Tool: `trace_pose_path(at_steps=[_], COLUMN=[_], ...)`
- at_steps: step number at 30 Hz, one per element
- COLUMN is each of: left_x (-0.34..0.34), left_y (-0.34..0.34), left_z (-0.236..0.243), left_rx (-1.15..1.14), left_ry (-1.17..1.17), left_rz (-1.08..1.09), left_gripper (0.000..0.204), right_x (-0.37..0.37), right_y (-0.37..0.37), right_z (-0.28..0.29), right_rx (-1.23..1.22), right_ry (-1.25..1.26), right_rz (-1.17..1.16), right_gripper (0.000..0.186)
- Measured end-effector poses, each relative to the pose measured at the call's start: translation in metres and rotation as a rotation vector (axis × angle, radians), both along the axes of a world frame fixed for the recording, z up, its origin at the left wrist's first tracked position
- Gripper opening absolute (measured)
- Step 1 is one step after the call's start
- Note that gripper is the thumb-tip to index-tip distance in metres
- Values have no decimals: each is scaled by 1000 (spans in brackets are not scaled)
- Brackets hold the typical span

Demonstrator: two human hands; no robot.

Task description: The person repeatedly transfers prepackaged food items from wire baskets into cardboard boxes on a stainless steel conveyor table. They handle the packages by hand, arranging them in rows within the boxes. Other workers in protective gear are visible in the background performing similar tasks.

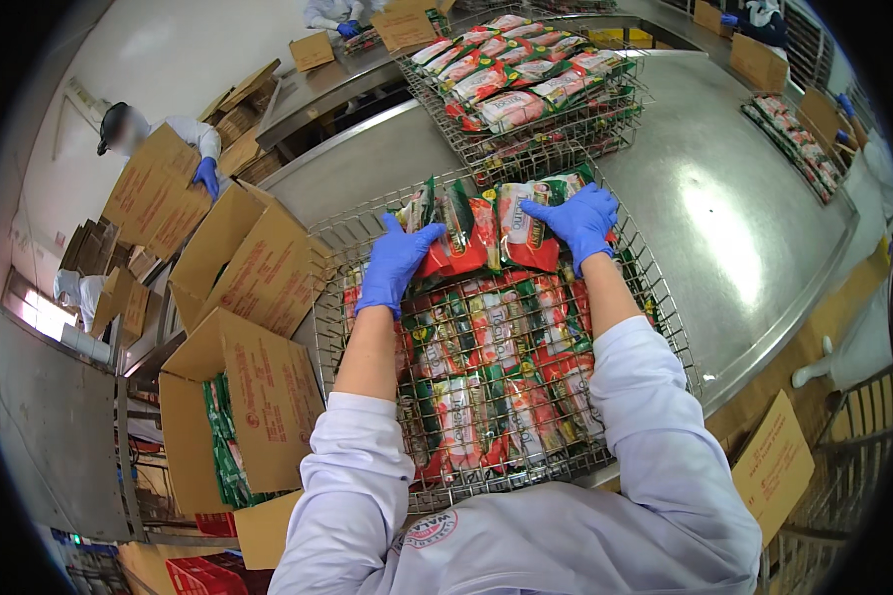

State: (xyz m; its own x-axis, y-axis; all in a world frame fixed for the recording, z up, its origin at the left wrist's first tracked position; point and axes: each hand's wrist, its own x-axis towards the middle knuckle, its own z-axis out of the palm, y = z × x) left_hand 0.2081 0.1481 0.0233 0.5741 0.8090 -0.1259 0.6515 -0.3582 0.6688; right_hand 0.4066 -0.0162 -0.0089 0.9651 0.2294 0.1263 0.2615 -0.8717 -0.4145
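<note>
My gloved left hand (397, 260) presses against the left end of a short row of red, white and green plastic food packs (456, 233). At the right end of that row, my gloved right hand (580, 223) curls over a pack (526, 226) with its thumb on the front. The row stands at the far side of a wire basket (680, 327). Nearer me, more packs (466, 416) of the same kind lie flat beneath the basket's wire grid. The undersides of the held packs are hidden.
Stacked wire baskets (521, 149) full of packs stand beyond, on a steel table (704, 198). Open cardboard boxes (268, 382) line the left; one contains green packs (230, 446). A co-worker (208, 164) handles a carton (154, 188) there. Another basket (794, 149) sits at right.
</note>
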Motion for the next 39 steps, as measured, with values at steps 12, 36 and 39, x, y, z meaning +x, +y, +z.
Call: trace_pose_path(at_steps=[12,36,39], left_x=[22,-145,-208], left_y=[21,-39,-43], left_z=[-29,55,91], left_rx=[-140,-619,-512], left_ry=[-114,-918,-1002], left_rz=[89,-87,-74], left_gripper=[94,36,38], right_x=[-31,-189,-255], right_y=[30,43,35], right_z=[1,85,137], right_rx=[634,1050,1034], right_ry=[391,535,532], right_rz=[330,1012,1119], right_gripper=[73,50,48])
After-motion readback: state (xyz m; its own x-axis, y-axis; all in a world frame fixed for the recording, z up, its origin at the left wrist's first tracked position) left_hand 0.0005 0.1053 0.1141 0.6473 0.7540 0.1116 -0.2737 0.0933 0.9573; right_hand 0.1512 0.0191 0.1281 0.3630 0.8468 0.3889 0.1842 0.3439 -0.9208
